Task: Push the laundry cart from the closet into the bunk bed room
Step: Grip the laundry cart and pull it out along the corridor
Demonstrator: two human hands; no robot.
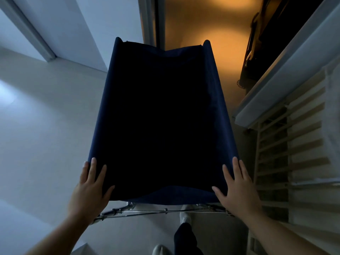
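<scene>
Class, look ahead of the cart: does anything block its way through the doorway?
Nothing visible does. Both hands, left and right, rest on the cart, and the lit floor beyond is bare. A dark object stands right of the path.

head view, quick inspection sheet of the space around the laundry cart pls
surface: pale floor, bare where visible
job's things: laundry cart, dark blue fabric bin on a metal frame, inside too dark to see
clutter: nothing seen
grip: left hand and right hand lie flat with fingers spread on the cart's near corners
cables: nothing seen
surroundings: orange-lit doorway ahead, slatted bed frame to the right, white wall to the left
</scene>
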